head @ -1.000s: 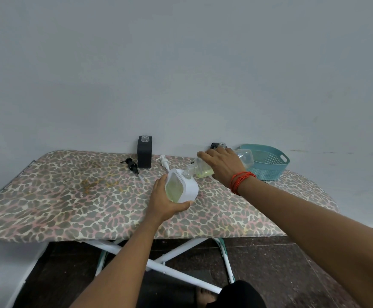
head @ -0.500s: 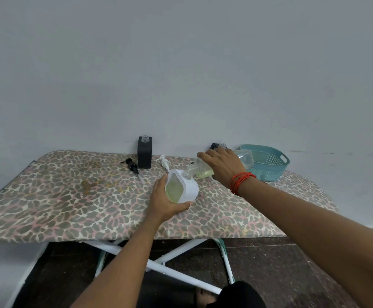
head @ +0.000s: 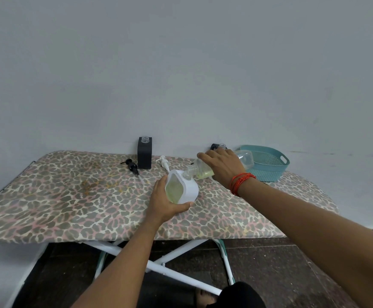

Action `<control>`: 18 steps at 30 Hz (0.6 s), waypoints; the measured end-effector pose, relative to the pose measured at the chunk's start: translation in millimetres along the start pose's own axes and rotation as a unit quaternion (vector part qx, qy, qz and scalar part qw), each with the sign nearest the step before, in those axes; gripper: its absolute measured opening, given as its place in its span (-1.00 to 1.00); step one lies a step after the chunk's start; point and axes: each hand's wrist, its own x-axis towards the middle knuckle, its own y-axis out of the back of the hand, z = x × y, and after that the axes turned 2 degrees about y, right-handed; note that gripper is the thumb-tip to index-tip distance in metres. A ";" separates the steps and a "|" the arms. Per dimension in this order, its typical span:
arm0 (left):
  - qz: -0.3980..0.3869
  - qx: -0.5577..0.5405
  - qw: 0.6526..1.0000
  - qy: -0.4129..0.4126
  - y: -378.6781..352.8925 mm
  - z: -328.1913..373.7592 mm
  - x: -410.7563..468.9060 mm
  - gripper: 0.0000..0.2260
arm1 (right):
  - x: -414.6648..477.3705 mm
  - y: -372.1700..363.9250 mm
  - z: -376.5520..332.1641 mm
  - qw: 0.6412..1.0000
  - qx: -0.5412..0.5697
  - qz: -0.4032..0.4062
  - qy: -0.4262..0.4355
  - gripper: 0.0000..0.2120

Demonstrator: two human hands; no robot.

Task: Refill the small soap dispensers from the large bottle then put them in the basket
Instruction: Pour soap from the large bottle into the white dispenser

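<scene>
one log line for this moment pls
phase: refilling | left hand: holds white dispenser | right hand: tips bottle, mouth at its opening | black dispenser: uncapped, standing | basket: far right

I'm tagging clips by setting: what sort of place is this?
Likely a home laundry or utility corner: a leopard-print ironing board serves as worktable, against a bare grey wall, over dark flooring.

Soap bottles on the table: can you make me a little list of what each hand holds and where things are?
left hand: holds white dispenser, tilted
right hand: holds big bottle, tipped, mouth at the dispenser's opening
black dispenser: upright at the back, pump off
pumps: black pump and white pump lie on the table
basket: back right of table
</scene>
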 end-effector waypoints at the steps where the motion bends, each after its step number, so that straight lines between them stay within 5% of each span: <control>1: 0.000 -0.001 1.000 0.000 0.0 -0.1 -0.1 0.05 | -0.1 0.2 0.0 1.000 0.000 -0.001 0.000 -0.29; 18: -0.002 0.010 1.000 0.012 -1.9 -2.9 2.3 0.06 | -0.1 -0.3 -0.8 1.000 0.000 -0.006 -0.006 -0.30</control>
